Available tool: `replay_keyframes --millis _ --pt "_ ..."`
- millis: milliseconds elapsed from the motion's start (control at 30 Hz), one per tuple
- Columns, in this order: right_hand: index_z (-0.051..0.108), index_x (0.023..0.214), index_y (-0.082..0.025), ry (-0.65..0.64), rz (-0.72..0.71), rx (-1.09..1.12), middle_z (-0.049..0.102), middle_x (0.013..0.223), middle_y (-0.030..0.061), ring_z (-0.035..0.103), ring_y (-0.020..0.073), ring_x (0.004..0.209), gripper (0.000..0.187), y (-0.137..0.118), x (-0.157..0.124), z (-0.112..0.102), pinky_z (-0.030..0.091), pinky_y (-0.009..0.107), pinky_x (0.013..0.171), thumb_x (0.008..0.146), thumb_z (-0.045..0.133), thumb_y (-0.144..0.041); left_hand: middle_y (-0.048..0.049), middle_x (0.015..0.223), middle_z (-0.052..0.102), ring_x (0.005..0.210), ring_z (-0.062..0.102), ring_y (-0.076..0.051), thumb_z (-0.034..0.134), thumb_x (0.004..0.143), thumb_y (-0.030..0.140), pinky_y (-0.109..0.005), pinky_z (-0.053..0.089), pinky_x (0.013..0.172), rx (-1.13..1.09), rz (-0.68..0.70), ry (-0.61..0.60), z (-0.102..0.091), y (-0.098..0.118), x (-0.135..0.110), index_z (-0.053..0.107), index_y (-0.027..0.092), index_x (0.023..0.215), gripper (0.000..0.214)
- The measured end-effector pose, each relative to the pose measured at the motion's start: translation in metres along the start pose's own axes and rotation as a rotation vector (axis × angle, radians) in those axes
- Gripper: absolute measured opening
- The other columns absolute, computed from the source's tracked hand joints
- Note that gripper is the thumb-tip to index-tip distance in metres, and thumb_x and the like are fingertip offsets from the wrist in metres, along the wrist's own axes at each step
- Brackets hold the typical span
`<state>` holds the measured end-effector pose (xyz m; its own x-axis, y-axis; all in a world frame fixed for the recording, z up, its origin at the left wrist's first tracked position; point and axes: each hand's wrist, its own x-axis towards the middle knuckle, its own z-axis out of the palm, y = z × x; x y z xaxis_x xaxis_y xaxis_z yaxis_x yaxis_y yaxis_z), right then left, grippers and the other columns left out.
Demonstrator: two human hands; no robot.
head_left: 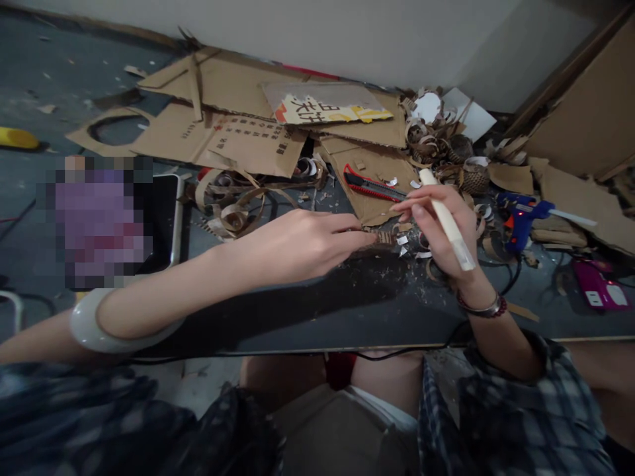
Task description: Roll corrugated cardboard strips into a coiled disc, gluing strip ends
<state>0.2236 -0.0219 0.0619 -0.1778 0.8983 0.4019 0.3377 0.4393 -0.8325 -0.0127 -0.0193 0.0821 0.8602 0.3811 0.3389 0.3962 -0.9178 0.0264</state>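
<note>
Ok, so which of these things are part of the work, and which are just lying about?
In use: left hand on a corrugated cardboard strip; right hand gripping a white stick.
Lying about: red utility knife; blue hot glue gun; printed cardboard sheet.

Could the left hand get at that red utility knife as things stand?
Probably yes. The left hand sits just short of the red utility knife, with only cardboard scraps between them. It is pinching a small corrugated piece, and the right hand, holding a white stick, is near the blade end.
</note>
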Motion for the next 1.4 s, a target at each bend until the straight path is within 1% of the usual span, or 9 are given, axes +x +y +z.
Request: replay_keyframes --millis 133,233,300,433,567,767,933,1067,1400 --pt "0.046 0.102 -0.03 0.048 0.009 -0.052 0.065 0.113 0.0039 0.064 0.0212 0.103 0.014 0.011 0.008 -0.008 0.052 0.043 0.096 0.09 0.051 -0.036 -0.0069 0.103 0.066 0.085 0.066 -0.015 0.041 0.094 0.017 -0.021 0.051 0.068 -0.015 -0.021 -0.023 0.001 0.0 -0.001 0.053 0.02 0.127 0.035" --pt "0.045 0.103 -0.029 0.032 0.003 0.017 0.065 0.11 0.0033 0.063 0.0205 0.105 0.021 0.017 0.01 -0.011 0.054 0.04 0.092 0.086 0.057 -0.032 -0.0075 0.104 0.066 0.086 0.065 -0.015 0.041 0.094 0.016 -0.021 0.051 0.069 -0.018 -0.023 -0.039 0.0 0.0 -0.001 0.052 0.02 0.129 0.037" --pt "0.047 0.103 -0.027 -0.042 0.024 0.091 0.066 0.106 0.003 0.063 0.0195 0.104 0.023 0.017 0.01 -0.014 0.054 0.039 0.09 0.084 0.06 -0.03 -0.0076 0.104 0.066 0.086 0.065 -0.015 0.041 0.094 0.017 -0.021 0.051 0.069 -0.016 -0.025 -0.038 0.0 0.0 -0.001 0.052 0.02 0.129 0.037" --pt "0.051 0.102 -0.025 -0.204 0.08 0.201 0.069 0.097 0.0023 0.066 0.0159 0.091 0.024 0.013 0.008 -0.015 0.053 0.032 0.083 0.083 0.064 -0.032 -0.007 0.104 0.066 0.086 0.066 -0.015 0.042 0.094 0.018 -0.02 0.051 0.067 -0.002 -0.009 -0.012 0.001 -0.001 -0.002 0.052 0.02 0.129 0.036" --pt "0.052 0.12 -0.027 -0.154 0.119 0.227 0.067 0.074 -0.0023 0.063 0.0113 0.068 0.033 0.012 0.007 -0.008 0.052 0.027 0.067 0.092 0.047 -0.045 -0.0071 0.104 0.066 0.085 0.066 -0.015 0.04 0.095 0.019 -0.021 0.051 0.068 0.003 -0.004 -0.001 0.002 -0.001 -0.002 0.054 0.02 0.126 0.034" --pt "0.067 0.089 -0.021 0.01 -0.051 0.14 0.062 0.066 -0.0029 0.057 0.0081 0.056 0.015 0.008 -0.002 0.0 0.049 0.024 0.058 0.088 0.058 -0.032 -0.0067 0.102 0.066 0.082 0.066 -0.014 0.041 0.095 0.019 -0.02 0.052 0.068 -0.022 -0.008 0.002 0.002 -0.001 -0.001 0.056 0.019 0.124 0.033" --pt "0.062 0.084 -0.02 0.0 -0.149 0.044 0.063 0.079 -0.0006 0.058 0.0096 0.064 0.008 0.003 -0.011 0.0 0.048 0.024 0.056 0.077 0.066 -0.02 -0.0071 0.098 0.066 0.078 0.065 -0.014 0.042 0.094 0.02 -0.02 0.052 0.067 -0.047 -0.021 -0.002 0.002 -0.002 0.0 0.061 0.017 0.115 0.028" --pt "0.059 0.081 -0.021 -0.026 -0.206 0.002 0.063 0.07 -0.002 0.057 0.0106 0.063 0.009 0.002 -0.014 0.0 0.047 0.025 0.057 0.076 0.066 -0.017 -0.0071 0.097 0.066 0.076 0.065 -0.014 0.041 0.094 0.019 -0.02 0.051 0.066 -0.053 -0.019 -0.01 0.001 -0.001 0.0 0.061 0.016 0.113 0.027" --pt "0.062 0.082 -0.022 -0.044 -0.251 -0.175 0.067 0.071 -0.0011 0.06 0.0132 0.064 0.009 0.001 -0.018 0.002 0.049 0.028 0.06 0.076 0.066 -0.018 -0.0077 0.101 0.066 0.078 0.065 -0.015 0.039 0.094 0.018 -0.021 0.051 0.067 -0.015 -0.017 -0.043 0.0 -0.001 0.001 0.06 0.016 0.112 0.028"
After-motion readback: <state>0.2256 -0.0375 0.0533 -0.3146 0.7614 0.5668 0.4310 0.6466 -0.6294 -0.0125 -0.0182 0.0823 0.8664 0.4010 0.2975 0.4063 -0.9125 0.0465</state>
